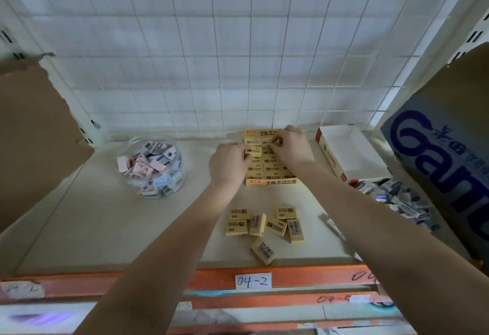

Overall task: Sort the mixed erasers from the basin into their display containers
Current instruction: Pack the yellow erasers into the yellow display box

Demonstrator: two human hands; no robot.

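Left hand (pixel 229 165) is pinching one yellow 2B eraser (pixel 254 150) by its end, holding it tilted just over the packed rows in the yellow display box (pixel 270 182). Right hand (pixel 292 146) is across from it at about 2 o'clock, fingers curled down onto the erasers already in the box. Honestly can't tell if it's gripping one or just pressing.

Rest of the shelf (pixel 105 215), going by the box:
- 6 o'clock: a handful of loose yellow erasers (pixel 276 225) lying flat, some touching.
- 9 o'clock: clear jar (pixel 152 165) full of pastel ones, well apart.
- 3 o'clock: open white box (pixel 349 154).
- 4 o'clock: heap of blue-and-white erasers (pixel 404 199) against a big printed carton (pixel 444 149).

The front rail has a "04-2" label (pixel 253 280).
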